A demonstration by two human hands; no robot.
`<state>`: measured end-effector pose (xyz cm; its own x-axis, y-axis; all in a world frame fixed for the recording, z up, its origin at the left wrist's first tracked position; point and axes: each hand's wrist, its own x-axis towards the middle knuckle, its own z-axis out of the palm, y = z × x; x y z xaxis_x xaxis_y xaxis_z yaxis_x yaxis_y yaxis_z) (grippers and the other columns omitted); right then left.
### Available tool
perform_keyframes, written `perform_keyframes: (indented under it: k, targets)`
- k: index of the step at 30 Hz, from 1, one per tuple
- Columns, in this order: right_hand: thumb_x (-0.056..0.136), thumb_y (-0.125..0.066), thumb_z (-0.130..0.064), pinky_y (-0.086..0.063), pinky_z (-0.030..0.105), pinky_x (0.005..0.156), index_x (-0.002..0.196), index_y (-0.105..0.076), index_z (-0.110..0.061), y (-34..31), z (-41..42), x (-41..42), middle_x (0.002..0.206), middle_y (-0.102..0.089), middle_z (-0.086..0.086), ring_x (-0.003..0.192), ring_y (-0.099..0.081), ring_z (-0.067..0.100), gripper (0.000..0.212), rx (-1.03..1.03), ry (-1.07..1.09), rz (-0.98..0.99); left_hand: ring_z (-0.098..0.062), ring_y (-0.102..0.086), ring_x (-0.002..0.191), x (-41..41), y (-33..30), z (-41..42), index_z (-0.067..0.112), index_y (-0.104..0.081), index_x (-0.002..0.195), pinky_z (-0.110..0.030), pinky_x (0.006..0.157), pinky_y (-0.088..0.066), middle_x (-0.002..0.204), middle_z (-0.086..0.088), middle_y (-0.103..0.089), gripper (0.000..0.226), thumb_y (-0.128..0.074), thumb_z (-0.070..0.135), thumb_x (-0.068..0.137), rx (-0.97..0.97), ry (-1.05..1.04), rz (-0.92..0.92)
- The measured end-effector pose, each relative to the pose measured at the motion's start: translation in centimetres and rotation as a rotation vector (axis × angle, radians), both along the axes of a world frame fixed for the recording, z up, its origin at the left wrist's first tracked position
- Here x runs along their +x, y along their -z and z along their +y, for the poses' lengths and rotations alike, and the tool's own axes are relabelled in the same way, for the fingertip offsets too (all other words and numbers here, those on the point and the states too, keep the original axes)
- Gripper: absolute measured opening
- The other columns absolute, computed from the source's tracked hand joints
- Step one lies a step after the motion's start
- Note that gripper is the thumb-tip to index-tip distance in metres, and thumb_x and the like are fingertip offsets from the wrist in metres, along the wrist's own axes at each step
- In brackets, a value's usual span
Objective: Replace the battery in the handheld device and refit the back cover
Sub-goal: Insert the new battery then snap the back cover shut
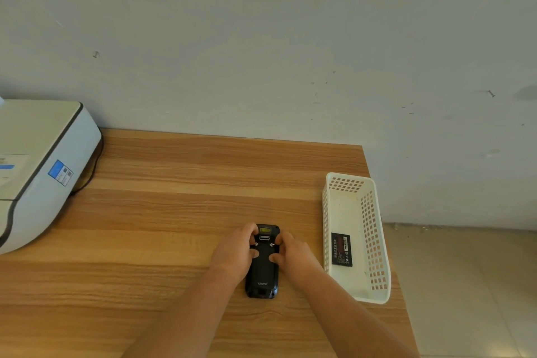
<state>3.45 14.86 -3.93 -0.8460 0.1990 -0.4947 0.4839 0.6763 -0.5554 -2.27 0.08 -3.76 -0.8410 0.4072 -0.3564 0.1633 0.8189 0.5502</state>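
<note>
Handheld device (263, 267) lies lengthwise (back up), scanner end away.

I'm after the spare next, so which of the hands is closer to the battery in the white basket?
The right hand. It rests on the device's right edge, beside the basket holding the battery. The left hand is on the device's far side.

The device (263, 264) lies back up on the worktop (174, 212), near its front edge and right of the middle. The left hand (235, 253) rests against its left side, the right hand (293, 253) against its right. Just right of the right hand a basket (374, 241) stands at the worktop's right edge, with a battery (341, 249) lying in it. A printer (43, 166) sits on the far left, against the wall (261, 38) behind the worktop.
</note>
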Motion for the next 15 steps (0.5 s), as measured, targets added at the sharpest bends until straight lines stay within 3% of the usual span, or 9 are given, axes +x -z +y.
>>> perform_keyframes:
  k: [15]
  targets:
    - [0.086,-0.069,-0.022,-0.041,0.025,0.072,0.101,-0.050,-0.022,-0.9,0.5,-1.7,0.102,-0.052,-0.003,0.089,-0.052,0.014,0.024,0.034,-0.086,-0.090,-0.006,-0.056,0.095,0.1,0.3,0.1,0.031,-0.052,0.113,-0.028,0.086,-0.052,0.101,0.013,-0.056,0.035,-0.069,0.015,0.087,0.020,-0.032,0.000]
